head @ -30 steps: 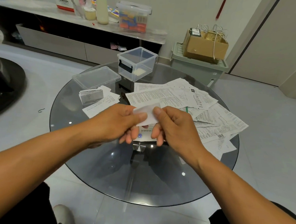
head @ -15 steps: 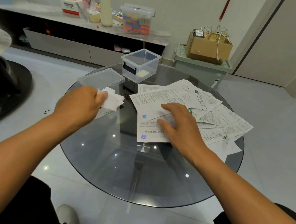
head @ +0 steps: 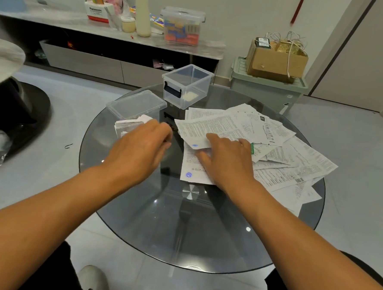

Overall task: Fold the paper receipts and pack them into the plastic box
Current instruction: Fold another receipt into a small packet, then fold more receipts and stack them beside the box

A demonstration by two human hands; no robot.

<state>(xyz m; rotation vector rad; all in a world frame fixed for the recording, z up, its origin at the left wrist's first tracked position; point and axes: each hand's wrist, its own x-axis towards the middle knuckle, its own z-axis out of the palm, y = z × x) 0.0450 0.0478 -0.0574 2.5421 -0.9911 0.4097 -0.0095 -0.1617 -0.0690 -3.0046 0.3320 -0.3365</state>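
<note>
A clear plastic box [head: 187, 86] with a black latch stands open at the far side of the round glass table [head: 136, 220]. Its lid [head: 137, 104] lies to the left, with a small stack of folded receipts [head: 129, 125] in front of it. Unfolded receipts [head: 275, 145] spread over the table's right half. My left hand [head: 141, 150] hovers just right of the folded stack, fingers loosely curled and holding nothing. My right hand [head: 225, 160] rests flat on a white sheet with a blue logo [head: 192, 171], fingertips on the sheet above it.
A low shelf unit [head: 125, 37] with bottles and a lidded container runs along the back wall. A green bin [head: 267, 91] carrying a cardboard box [head: 274, 60] stands behind the table. A dark round base [head: 19, 116] sits on the floor at left.
Both hands held a folded receipt a second ago. My left hand carried it to the folded stack, let it go and drew back. My right hand dropped onto the loose sheets.
</note>
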